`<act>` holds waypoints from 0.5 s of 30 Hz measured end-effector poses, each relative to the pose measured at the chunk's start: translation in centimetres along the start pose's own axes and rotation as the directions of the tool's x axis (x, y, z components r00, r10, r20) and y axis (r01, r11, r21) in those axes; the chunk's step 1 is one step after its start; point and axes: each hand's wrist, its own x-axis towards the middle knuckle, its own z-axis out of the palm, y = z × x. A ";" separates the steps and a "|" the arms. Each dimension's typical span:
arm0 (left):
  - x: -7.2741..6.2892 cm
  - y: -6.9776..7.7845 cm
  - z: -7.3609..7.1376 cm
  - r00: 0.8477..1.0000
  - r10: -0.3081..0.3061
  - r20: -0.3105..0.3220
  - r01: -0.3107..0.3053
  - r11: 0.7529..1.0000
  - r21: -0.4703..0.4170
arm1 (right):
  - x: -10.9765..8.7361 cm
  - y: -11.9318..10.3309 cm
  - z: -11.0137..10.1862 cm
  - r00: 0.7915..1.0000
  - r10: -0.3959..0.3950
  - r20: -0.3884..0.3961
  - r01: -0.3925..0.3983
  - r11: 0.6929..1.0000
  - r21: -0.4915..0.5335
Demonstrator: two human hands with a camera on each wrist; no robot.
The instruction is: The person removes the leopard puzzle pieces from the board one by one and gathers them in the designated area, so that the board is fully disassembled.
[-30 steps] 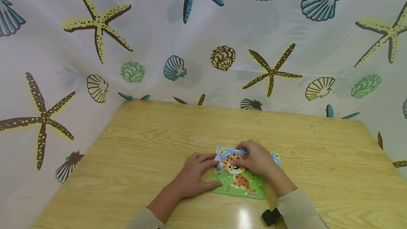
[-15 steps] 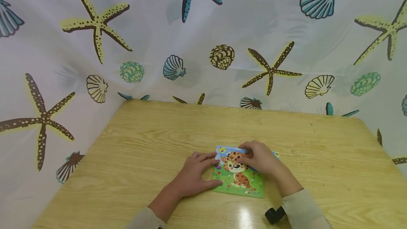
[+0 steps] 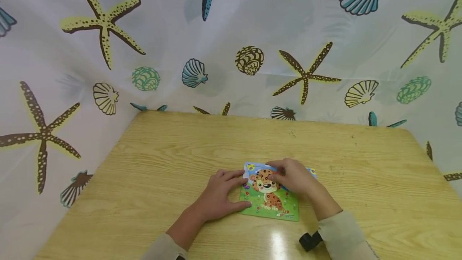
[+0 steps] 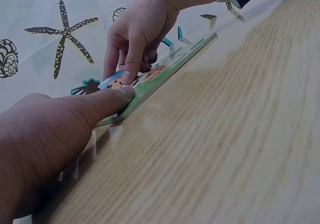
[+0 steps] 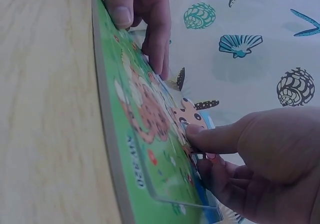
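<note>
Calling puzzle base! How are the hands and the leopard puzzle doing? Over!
Left hand touching left side of leopard puzzle. Right hand pinching a puzzle piece. In head view, right hand hides part of leopard puzzle.

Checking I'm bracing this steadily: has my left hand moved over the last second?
No. In the head view, the left hand keeps its place against the tabletop, thumb on the leopard board; the picture itself shifts slightly.

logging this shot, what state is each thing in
Leopard puzzle board, lying flat on the table
Leopard-head puzzle piece, pinched, looks tilted up
Left hand, fingers extended, touching the board's left side
Right hand, pinching that piece
Dark wrist camera, worn at the right wrist
Shell-and-starfish-print cloth, hanging, creased
</note>
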 end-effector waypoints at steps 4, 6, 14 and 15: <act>-0.2 -0.3 0.1 1.000 -0.007 0.004 0.007 1.000 0.000 | 0.0 -0.4 0.5 0.998 0.056 0.018 -0.057 0.997 0.055; -0.3 -0.3 0.1 1.000 -0.011 0.008 0.011 1.000 -0.007 | -0.1 -0.7 0.7 0.997 0.079 0.021 -0.080 0.995 0.064; -0.1 -0.3 0.1 1.000 0.003 -0.003 -0.003 1.000 -0.013 | -0.2 -1.1 0.3 0.995 0.088 0.037 -0.091 0.992 0.090; 0.0 -0.2 0.1 1.000 0.005 -0.005 -0.005 1.000 -0.011 | -0.2 -1.1 0.3 0.995 0.090 0.035 -0.093 0.991 0.092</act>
